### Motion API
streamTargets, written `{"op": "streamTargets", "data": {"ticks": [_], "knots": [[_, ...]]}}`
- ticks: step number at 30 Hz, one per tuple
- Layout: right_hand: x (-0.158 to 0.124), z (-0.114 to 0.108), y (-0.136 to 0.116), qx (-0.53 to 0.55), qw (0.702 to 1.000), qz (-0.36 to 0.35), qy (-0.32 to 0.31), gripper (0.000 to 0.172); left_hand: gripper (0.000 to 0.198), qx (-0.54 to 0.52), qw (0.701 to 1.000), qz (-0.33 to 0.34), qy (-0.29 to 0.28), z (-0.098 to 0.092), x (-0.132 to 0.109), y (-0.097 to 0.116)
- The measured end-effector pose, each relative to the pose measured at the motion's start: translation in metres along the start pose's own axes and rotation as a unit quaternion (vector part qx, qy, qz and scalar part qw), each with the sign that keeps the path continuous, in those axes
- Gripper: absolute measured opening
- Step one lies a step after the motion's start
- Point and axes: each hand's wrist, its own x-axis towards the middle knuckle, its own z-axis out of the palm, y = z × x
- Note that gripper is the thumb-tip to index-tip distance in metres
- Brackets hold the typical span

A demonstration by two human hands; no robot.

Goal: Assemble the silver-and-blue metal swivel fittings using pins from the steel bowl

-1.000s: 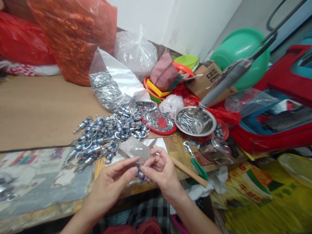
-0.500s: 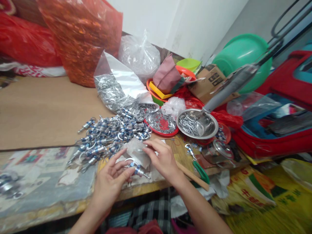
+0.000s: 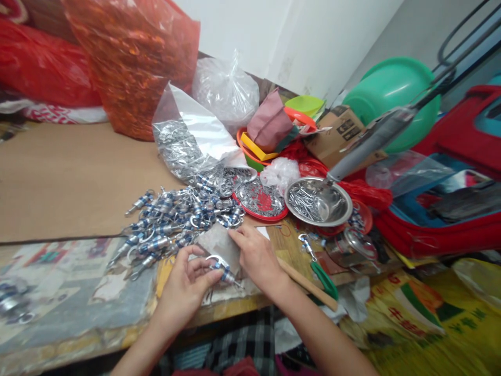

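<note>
My left hand [image 3: 191, 277] is closed on a silver metal fitting [image 3: 226, 272] with blue bands and a curved hook-like end, pinched between thumb and fingers. The fitting lies over the near edge of a grey block [image 3: 219, 243] on the bench. My right hand [image 3: 256, 253] is closed at the block's right side, its fingertips at the top edge. Whatever those fingers hold is hidden. Just beyond and left of my hands is a heap of similar blue-banded fittings [image 3: 172, 219].
A red tray [image 3: 263, 201] of small metal parts and a steel bowl [image 3: 340, 206] of metal pins stand behind my right hand. A wooden handle [image 3: 309, 284] lies right, beside a green loop [image 3: 324, 282]. An open plastic bag [image 3: 176, 141] spills metal pieces.
My right hand has turned and closed more at the block; the small holed metal tab by its fingertips no longer shows. My left hand has shifted slightly right with the fitting.
</note>
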Motion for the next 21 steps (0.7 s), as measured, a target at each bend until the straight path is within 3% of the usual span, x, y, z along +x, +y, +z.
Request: {"op": "streamTargets", "data": {"ticks": [3,6,11,15,21], "knots": [[0.003,-0.001,0.004,0.034,0.999,0.022,-0.009,0.027,0.040,0.006,1.000,0.000,-0.018,-0.002,0.002,0.002],[0.001,-0.002,0.005,0.112,0.993,0.006,0.035,0.021,0.043,-0.008,1.000,-0.008,-0.019,-0.004,0.003,0.001],[-0.014,0.002,-0.003,0.253,0.953,-0.107,0.124,0.019,0.046,-0.003,1.000,-0.006,0.017,-0.007,0.004,-0.004],[-0.024,0.007,-0.008,0.207,0.958,-0.155,0.123,0.021,0.047,-0.008,1.000,-0.010,0.023,-0.007,0.004,-0.006],[-0.042,-0.001,-0.020,0.051,0.986,-0.139,0.082,0.027,0.049,-0.027,0.998,-0.012,0.057,-0.001,0.000,-0.002]]}}
